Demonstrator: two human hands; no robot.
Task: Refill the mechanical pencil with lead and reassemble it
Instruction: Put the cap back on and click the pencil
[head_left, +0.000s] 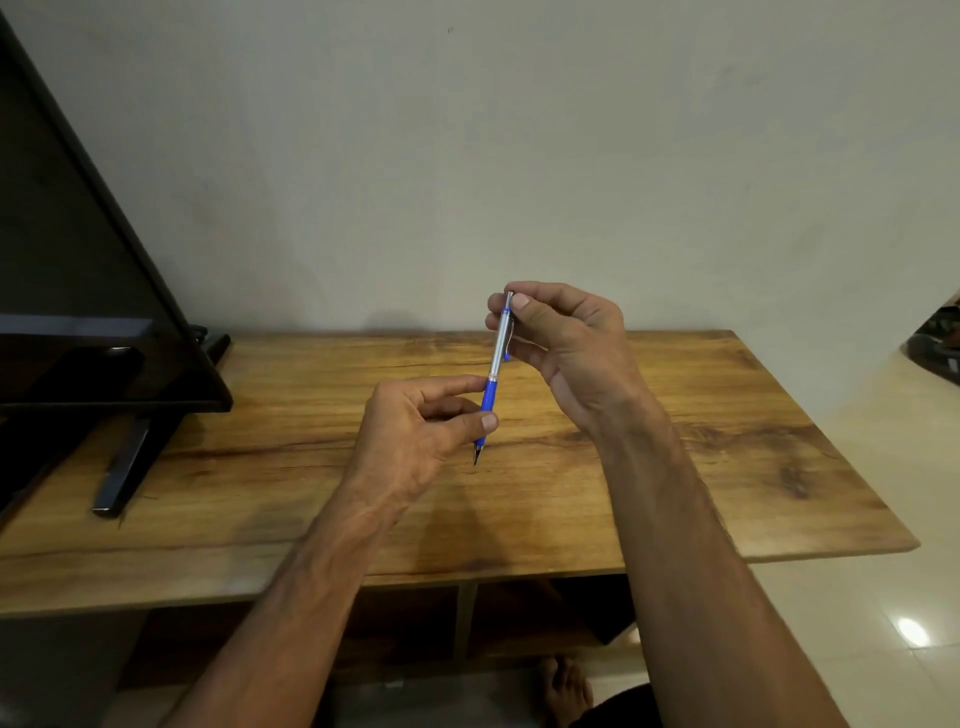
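- Monitor (78, 249) at far left: dark screen, tilted back on a black stand whose foot (124, 467) rests on the wooden table (727, 467).
- Table top: wood grain, runs from left edge to a rounded right corner; pale wall behind it.
- Left hand (415, 431): raised above table centre, palm turned inward. Thumb and index finger pinch the blue grip section of the mechanical pencil (496, 374); remaining fingers curled loosely behind.
- Pencil: held clear of the table, near upright, leaning slightly so its top sits to the right of its tip. Dark pointed tip down, just below the left thumb. Silver barrel above the blue grip, clip on the right side, small blue accents near the top.
- Right hand (566, 343): above and to the right of the left. Thumb and fingertips closed on the top end of the barrel, at the cap. Whether the cap is seated or lifted cannot be told at this size.
- Floor at right: pale glossy tiles with a bright reflection; bare foot (563, 691) visible beneath the table edge.
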